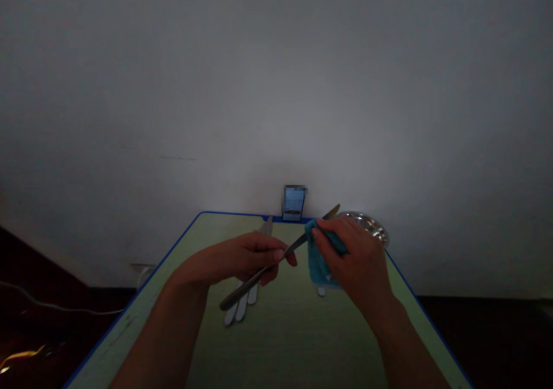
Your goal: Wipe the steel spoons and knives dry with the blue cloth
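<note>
A metal table knife [246, 288] slants across the middle of the view, its handle low at the left and its blade tip up at the right. My left hand [254, 255] is closed around it near the middle, thumb on top. With a folded blue cloth [319, 268] my right hand [352, 250] pinches the blade a little short of the tip. Beneath my left hand several more knives [241, 308] lie side by side on the table, their middles hidden. The white end of another piece [321, 291] peeks out below the cloth; its kind is hidden.
The pale green table [276, 348] has a blue edge and stands against a grey wall [276, 89]. A phone [294, 203] leans upright at the back edge. Behind my right hand sits a shiny metal bowl [367, 223]. A white cable [64, 305] runs at the left.
</note>
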Available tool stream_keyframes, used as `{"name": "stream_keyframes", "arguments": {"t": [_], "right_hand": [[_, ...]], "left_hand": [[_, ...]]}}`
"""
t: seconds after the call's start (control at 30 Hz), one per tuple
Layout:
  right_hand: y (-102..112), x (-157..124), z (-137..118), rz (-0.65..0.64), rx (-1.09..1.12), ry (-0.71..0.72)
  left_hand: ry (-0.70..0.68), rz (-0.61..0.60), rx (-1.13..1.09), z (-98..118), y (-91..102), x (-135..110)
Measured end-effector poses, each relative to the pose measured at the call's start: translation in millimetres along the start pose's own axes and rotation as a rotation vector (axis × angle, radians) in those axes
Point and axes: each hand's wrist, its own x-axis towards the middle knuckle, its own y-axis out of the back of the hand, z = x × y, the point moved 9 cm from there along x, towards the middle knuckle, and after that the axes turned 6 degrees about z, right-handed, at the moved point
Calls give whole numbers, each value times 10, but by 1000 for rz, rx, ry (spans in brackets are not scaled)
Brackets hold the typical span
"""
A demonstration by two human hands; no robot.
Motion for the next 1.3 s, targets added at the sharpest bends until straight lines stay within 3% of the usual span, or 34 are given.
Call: {"name": "stream_keyframes", "arguments": {"t": [0.27, 0.6, 0.77, 0.87, 1.0, 1.3], "right_hand": [[98, 36, 166, 55, -16, -59], [216, 24, 399, 111, -32, -213], [273, -2, 532, 167, 4, -330], [280, -68, 694, 246, 160, -502], [131, -139, 835, 255, 477, -683], [-92, -172, 825, 214, 840, -808]], "left_hand": [[-35, -22, 23, 10, 11, -8], [-2, -46, -11, -54, -4, -28], [-49, -29, -20, -33, 17, -29], [-89, 33, -67, -2, 67, -16], [-134, 119, -127, 44, 94, 20], [-198, 251, -189, 156, 43, 119]]}}
